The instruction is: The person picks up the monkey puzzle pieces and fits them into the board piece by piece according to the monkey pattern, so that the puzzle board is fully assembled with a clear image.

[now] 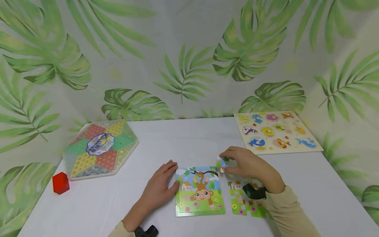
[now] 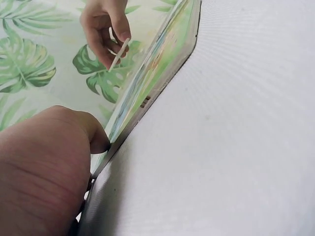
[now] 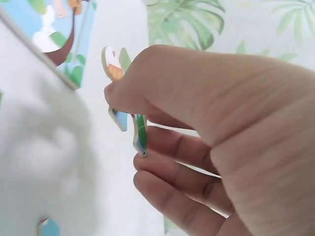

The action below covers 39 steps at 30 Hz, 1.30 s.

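A square monkey jigsaw puzzle [image 1: 197, 205] lies on the white table, with a monkey hanging from a branch in its picture. Along its left edge rests my left hand [image 1: 159, 186]; the thumb [image 2: 101, 140] is at the frame's edge in the left wrist view. My right hand [image 1: 248, 163] is raised just beyond the puzzle's upper right corner. Between thumb and fingers it pinches a jigsaw piece [image 3: 140, 135] with blue, green and orange patches, partly covered by the thumb. Several loose jigsaw pieces [image 1: 241, 210] lie right of the puzzle, some hidden under the right wrist.
At the back right lies a wooden peg puzzle board [image 1: 260, 115] with sea animals. A hexagonal Chinese checkers board [image 1: 121, 141] is at the left, and a red block [image 1: 60, 183] stands near it. Behind the table hangs a leaf-patterned cloth [image 1: 189, 42].
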{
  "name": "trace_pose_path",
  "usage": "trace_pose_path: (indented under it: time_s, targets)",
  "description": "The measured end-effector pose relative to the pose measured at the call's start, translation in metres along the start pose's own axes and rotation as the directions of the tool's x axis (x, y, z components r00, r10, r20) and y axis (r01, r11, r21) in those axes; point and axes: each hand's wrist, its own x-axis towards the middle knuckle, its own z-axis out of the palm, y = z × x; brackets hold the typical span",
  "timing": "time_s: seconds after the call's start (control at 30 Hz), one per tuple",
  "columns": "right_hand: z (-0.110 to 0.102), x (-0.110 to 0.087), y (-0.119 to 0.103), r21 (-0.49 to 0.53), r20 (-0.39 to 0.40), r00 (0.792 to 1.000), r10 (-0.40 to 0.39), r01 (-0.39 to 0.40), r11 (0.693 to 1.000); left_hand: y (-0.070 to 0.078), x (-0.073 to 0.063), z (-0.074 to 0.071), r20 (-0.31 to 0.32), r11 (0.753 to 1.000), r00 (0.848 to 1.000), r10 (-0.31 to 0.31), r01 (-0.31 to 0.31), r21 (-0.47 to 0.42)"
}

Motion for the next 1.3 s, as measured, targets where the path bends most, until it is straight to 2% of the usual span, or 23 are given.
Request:
trace_pose_path:
  time_s: [0.23,0.47,0.57,0.73,0.87,1.07,1.3]
  targets:
    - [-0.009,0.011,-0.008,0.009,0.007,1.0,0.001,-0.001,1.0,0.001,0.0,0.001,0.0,1.0,1.0,-0.008,0.008,0.017]
    - [-0.019,0.025,-0.016,0.044,0.06,0.997,0.05,-0.052,0.998,-0.003,0.0,0.001,-0.011,1.0,1.0,0.008,-0.008,0.025]
    - [-0.019,0.027,-0.018,0.074,0.07,0.997,0.042,-0.047,0.996,-0.004,0.0,0.0,-0.016,1.0,1.0,0.01,-0.01,0.015]
    - [-0.013,0.019,-0.015,0.086,0.085,0.996,-0.02,0.012,0.996,-0.003,0.001,0.0,-0.007,1.0,1.0,0.012,-0.012,0.013]
    - [-0.009,0.015,-0.012,0.066,0.046,0.997,-0.054,0.051,0.997,-0.001,-0.001,0.0,-0.003,1.0,1.0,0.004,-0.004,0.017]
    - [-0.004,0.018,-0.018,0.07,0.033,0.991,-0.127,0.124,0.99,-0.001,-0.002,0.001,-0.021,1.0,0.999,0.029,-0.029,0.011]
    - [0.003,0.023,-0.024,0.03,-0.025,0.983,-0.182,0.183,0.983,-0.002,-0.001,0.001,-0.036,0.999,0.998,0.047,-0.046,0.015]
